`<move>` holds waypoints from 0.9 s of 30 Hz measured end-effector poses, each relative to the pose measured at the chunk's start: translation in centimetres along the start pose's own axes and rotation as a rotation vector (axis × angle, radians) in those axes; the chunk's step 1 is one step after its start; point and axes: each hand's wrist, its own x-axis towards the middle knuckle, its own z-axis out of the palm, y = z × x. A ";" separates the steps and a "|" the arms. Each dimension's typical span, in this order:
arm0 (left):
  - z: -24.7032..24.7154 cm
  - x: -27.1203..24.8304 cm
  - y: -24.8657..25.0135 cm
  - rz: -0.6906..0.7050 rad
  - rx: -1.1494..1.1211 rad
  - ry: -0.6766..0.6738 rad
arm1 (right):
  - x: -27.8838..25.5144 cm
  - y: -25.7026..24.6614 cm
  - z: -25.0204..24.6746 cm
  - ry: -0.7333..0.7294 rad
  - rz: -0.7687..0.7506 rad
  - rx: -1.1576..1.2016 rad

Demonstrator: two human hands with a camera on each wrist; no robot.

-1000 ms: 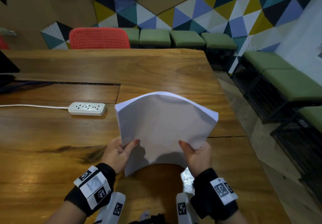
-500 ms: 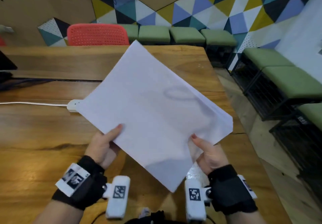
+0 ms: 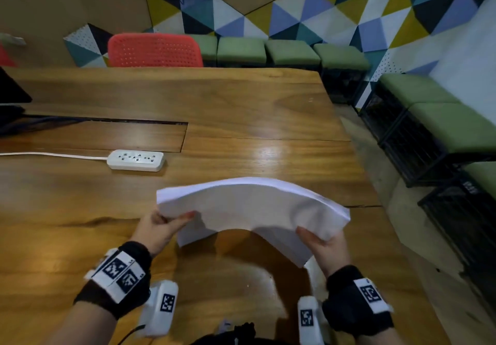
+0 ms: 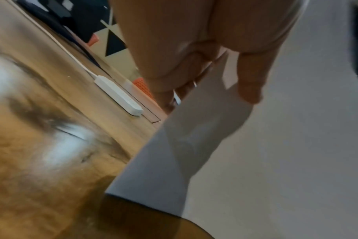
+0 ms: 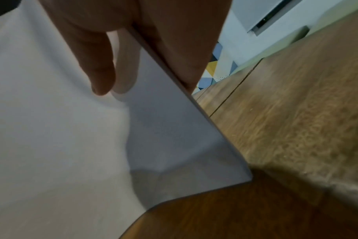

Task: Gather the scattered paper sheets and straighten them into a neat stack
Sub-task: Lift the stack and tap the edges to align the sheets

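Note:
A stack of white paper sheets [image 3: 252, 205] is held above the wooden table [image 3: 241, 108], bowed upward into an arch. My left hand [image 3: 163, 224] pinches its left end, thumb on top and fingers under. My right hand [image 3: 322, 242] grips the right end the same way. In the left wrist view the thumb [image 4: 249, 84] lies on the sheets [image 4: 255, 161]. In the right wrist view the thumb [image 5: 96, 67] presses the paper [image 5: 51, 129] while the fingers are hidden behind it. The sheets' edges look roughly lined up.
A white power strip [image 3: 135, 160] with its cord lies on the table to the left, beyond the paper. A red chair [image 3: 154, 50] stands at the far edge. Green stools [image 3: 292, 52] line the wall and the right side. The table's right edge is close to my right hand.
Half a second ago the stack was held flat and tilted up high. Now both hands have lowered it and pushed its ends inward, so it arches over the table.

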 end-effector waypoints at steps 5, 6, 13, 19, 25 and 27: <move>0.1 0.4 0.1 0.026 0.012 0.033 | 0.1 -0.2 -0.4 0.001 -0.014 0.010; 0.1 0.2 0.1 0.016 0.021 0.026 | 0.0 -0.2 -0.4 -0.009 -0.006 0.006; 0.2 -0.6 -0.1 -0.043 0.001 0.065 | 0.1 0.1 -0.1 0.032 0.009 -0.041; 0.2 -1.6 0.2 -0.010 -0.019 0.014 | -0.5 -0.1 -0.3 0.000 0.007 -0.070; 0.6 -0.9 2.8 0.191 -0.142 0.163 | -0.6 -2.9 0.4 0.109 -0.246 0.045; 1.1 -0.5 3.4 0.197 -0.123 0.228 | -0.4 -3.4 1.0 0.173 -0.288 0.067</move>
